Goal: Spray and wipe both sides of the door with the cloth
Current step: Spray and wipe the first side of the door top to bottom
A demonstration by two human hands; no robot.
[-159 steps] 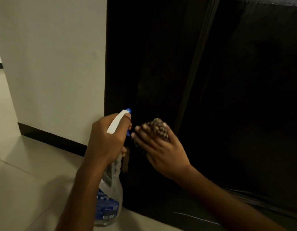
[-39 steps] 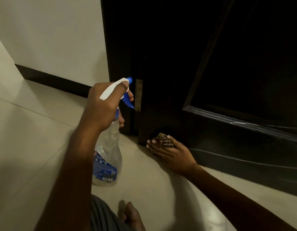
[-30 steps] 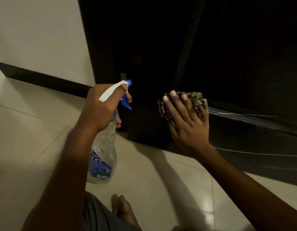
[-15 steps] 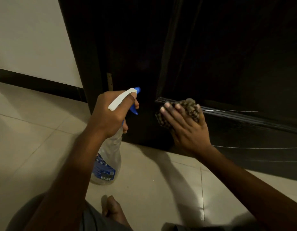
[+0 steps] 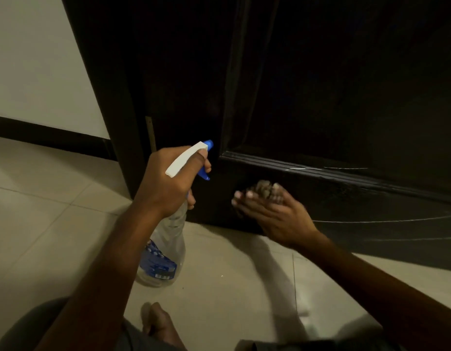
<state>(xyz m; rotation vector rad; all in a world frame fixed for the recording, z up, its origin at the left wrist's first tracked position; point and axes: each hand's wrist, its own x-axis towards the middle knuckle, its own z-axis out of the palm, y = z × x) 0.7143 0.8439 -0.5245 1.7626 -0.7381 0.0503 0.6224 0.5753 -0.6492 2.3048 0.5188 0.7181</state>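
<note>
- The left hand (image 5: 174,183) is gripping the spray bottle (image 5: 166,249) by its neck, fingers curled round the trigger, nozzle pointing at the door (image 5: 333,97)
- The right hand (image 5: 277,216) is pressing the cloth (image 5: 264,190) against the door's bottom rail, fingers stretched out over it, slightly blurred
- The spray bottle is hanging upright just before the door's left edge

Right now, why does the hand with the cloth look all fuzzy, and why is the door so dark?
Head view: the right hand and cloth are smeared by motion blur, while the left hand on the spray bottle looks sharp; head view: dim light leaves the door nearly black.
</note>
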